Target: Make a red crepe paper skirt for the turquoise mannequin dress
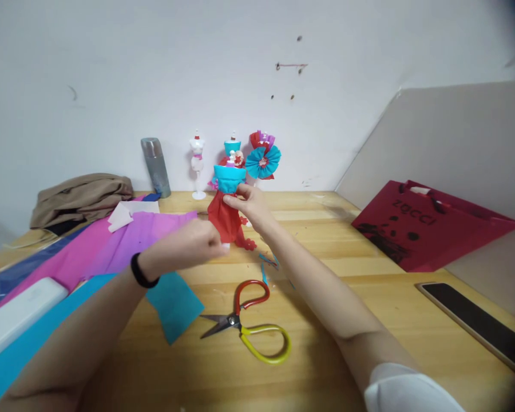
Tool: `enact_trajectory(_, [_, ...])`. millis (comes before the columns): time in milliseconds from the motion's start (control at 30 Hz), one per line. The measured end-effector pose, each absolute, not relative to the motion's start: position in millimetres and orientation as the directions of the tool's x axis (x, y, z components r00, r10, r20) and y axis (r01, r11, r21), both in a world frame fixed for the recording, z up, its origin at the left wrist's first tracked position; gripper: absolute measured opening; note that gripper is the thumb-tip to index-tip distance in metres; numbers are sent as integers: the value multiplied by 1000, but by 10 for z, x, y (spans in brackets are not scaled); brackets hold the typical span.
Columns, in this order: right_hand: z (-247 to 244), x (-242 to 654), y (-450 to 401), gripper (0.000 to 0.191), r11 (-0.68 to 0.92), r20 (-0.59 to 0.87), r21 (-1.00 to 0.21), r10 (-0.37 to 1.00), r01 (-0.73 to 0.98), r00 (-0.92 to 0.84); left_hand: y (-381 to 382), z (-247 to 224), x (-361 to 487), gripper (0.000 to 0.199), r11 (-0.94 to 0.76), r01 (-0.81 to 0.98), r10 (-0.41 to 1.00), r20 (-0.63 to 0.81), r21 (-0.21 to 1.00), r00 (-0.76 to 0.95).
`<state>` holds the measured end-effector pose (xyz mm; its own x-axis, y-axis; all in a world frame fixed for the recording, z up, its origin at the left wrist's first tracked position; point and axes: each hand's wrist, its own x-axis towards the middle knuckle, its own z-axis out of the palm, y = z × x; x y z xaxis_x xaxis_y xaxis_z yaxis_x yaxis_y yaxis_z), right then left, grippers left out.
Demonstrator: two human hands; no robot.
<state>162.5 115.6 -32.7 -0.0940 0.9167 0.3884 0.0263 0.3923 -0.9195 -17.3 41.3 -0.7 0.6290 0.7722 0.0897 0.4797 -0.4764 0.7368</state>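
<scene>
A small dress form (229,179) stands before me in a turquoise paper bodice and a red paper skirt (224,220). My right hand (252,207) pinches it at the waist, thumb in front. My left hand (193,247), slightly blurred, is closed in front of the skirt's lower left side. Its fingertips are hidden, and a white bit shows beside them; what they hold, if anything, I cannot make out. Scissors (232,321) with one red and one yellow handle lie open on the table, nearer to me. A turquoise paper piece (178,306) lies left of the blades.
Behind stand a bare white dress form (197,154), a form with a turquoise paper flower (263,162), and a grey flask (155,167). Pink and purple paper (129,240) and brown cloth (83,197) lie left. At right are a red bag (429,229) and a phone (476,320).
</scene>
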Motion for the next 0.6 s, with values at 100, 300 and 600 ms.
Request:
enact_trajectory(100, [-316, 1652, 1124, 28, 436, 432, -900, 896, 16, -105, 656, 147, -303, 27, -484, 526, 867, 302, 699, 395])
enact_trajectory(300, [-310, 1705, 1080, 26, 468, 457, -883, 874, 29, -162, 1041, 131, -157, 23, -465, 347, 868, 342, 814, 361])
enact_trajectory(600, [-209, 1857, 1073, 40, 545, 508, -800, 838, 250, -198, 1170, -47, 80, 19, -439, 165, 871, 373, 883, 321])
